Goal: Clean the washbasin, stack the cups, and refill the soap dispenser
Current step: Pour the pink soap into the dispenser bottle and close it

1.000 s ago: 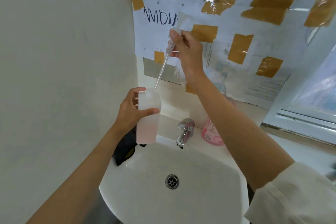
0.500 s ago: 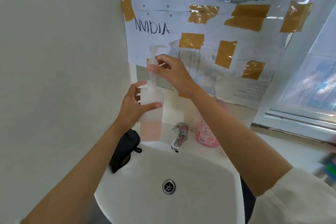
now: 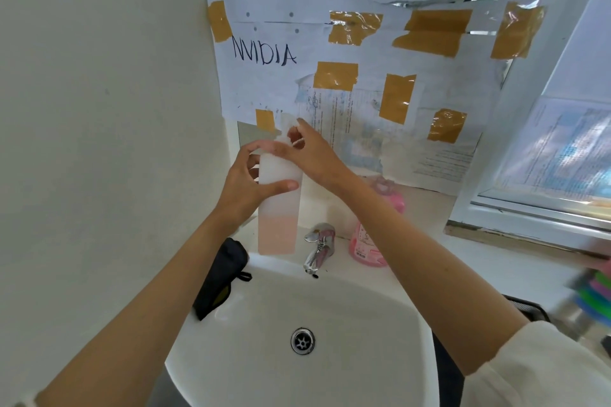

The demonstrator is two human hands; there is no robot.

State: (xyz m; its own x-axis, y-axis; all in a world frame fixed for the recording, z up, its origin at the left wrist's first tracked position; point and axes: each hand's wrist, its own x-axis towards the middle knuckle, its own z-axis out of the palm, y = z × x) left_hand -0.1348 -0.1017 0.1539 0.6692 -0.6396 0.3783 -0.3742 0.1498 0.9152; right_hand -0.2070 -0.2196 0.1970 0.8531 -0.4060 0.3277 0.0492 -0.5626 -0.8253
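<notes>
Taped-over papers (image 3: 363, 82) line the wall above a white washbasin (image 3: 347, 324), where the left hand (image 3: 246, 185) clamps the frosted soap dispenser (image 3: 279, 205) upright over the back rim while the right hand (image 3: 312, 155) pinches the pump head (image 3: 288, 129) at its neck. Pink soap fills only the bottle's lower part, so refilling looks close to done, with a pink refill bottle (image 3: 373, 238) standing beside the tap (image 3: 319, 246) and no stacked cups visible. One second earlier the pump was lifted clear, its tube dangling; now it sits on the bottle.
</notes>
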